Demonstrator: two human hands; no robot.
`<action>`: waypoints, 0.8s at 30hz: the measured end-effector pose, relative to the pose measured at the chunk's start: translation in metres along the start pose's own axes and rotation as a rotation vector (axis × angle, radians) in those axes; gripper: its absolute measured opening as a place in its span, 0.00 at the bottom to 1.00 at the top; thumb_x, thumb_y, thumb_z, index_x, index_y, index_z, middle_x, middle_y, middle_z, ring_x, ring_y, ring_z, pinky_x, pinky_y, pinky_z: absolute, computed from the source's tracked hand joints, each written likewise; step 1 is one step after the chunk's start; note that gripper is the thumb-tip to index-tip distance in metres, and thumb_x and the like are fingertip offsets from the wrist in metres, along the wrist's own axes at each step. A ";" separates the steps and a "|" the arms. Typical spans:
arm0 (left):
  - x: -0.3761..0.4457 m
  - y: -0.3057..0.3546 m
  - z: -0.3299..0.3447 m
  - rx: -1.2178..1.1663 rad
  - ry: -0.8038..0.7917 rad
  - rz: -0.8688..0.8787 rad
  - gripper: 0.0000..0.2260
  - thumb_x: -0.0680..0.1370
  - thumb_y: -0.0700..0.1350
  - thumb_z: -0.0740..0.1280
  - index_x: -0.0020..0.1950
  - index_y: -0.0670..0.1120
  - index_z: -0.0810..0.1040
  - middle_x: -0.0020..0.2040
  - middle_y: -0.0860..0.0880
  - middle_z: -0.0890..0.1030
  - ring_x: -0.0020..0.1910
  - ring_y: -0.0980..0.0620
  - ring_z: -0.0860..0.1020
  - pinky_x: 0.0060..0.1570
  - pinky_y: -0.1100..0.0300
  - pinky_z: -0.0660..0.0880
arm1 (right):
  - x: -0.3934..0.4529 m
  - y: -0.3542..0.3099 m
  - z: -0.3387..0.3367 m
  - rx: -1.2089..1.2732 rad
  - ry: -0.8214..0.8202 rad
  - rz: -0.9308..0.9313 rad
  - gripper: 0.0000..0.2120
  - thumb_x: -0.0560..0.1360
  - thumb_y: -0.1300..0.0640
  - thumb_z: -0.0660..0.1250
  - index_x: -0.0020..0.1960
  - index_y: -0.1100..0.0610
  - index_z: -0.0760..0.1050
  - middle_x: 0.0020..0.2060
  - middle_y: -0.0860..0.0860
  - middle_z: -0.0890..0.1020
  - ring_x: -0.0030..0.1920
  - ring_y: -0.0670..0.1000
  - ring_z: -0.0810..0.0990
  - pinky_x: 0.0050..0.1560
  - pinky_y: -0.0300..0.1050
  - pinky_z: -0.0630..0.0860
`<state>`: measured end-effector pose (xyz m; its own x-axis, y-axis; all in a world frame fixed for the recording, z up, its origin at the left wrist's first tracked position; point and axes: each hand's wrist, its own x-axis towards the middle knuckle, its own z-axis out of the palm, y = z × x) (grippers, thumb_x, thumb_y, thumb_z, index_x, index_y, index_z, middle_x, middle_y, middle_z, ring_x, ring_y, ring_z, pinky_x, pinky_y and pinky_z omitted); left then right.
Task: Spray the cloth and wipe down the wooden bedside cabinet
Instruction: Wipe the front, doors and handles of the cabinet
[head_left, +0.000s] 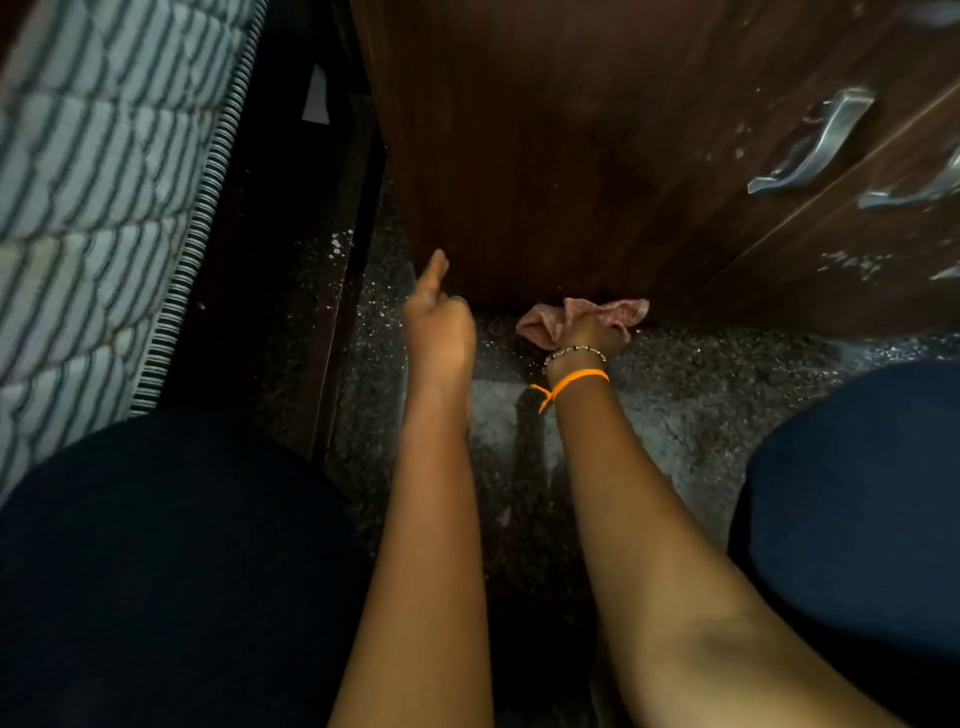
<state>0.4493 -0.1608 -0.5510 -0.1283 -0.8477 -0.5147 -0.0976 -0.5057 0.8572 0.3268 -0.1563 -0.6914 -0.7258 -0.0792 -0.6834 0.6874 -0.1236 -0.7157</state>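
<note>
The dark wooden bedside cabinet (545, 156) fills the upper middle, its side panel facing me and its drawer front turned to the right. My right hand (592, 335) presses a bunched pink cloth (613, 312) against the bottom edge of the side panel, just above the floor. My left hand (439, 317) rests against the panel's lower left corner, thumb raised and fingers curled with nothing visible in them. No spray bottle is in view.
A striped mattress (104, 182) on a dark bed frame (291, 234) stands close on the left, leaving a narrow gap. Metal drawer handles (810, 145) stick out at the upper right. The floor (701, 395) is speckled stone. My knees (156, 545) flank both arms.
</note>
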 end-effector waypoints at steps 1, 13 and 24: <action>-0.002 0.005 0.000 -0.017 0.002 -0.018 0.28 0.75 0.27 0.50 0.73 0.43 0.62 0.71 0.50 0.68 0.56 0.63 0.72 0.49 0.76 0.67 | -0.018 -0.010 -0.001 0.052 0.082 -0.055 0.17 0.78 0.66 0.56 0.66 0.68 0.60 0.57 0.65 0.73 0.50 0.59 0.78 0.54 0.51 0.75; -0.020 0.055 0.008 0.627 -0.271 0.062 0.21 0.78 0.34 0.56 0.72 0.41 0.64 0.71 0.45 0.69 0.70 0.50 0.66 0.68 0.62 0.61 | -0.103 -0.067 0.020 -0.612 -0.054 -1.640 0.20 0.70 0.66 0.63 0.59 0.51 0.75 0.56 0.57 0.75 0.51 0.57 0.69 0.52 0.48 0.66; -0.014 0.062 -0.009 1.144 -0.357 0.102 0.19 0.80 0.41 0.57 0.72 0.43 0.64 0.70 0.44 0.68 0.68 0.45 0.67 0.62 0.57 0.65 | -0.015 -0.002 -0.024 -1.395 -0.482 -1.438 0.19 0.70 0.59 0.56 0.58 0.50 0.76 0.59 0.58 0.73 0.57 0.63 0.70 0.55 0.67 0.71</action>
<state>0.4535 -0.1819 -0.4901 -0.4350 -0.6916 -0.5766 -0.8672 0.1496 0.4749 0.3369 -0.1308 -0.6836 -0.4359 -0.8600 0.2651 -0.8742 0.3346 -0.3519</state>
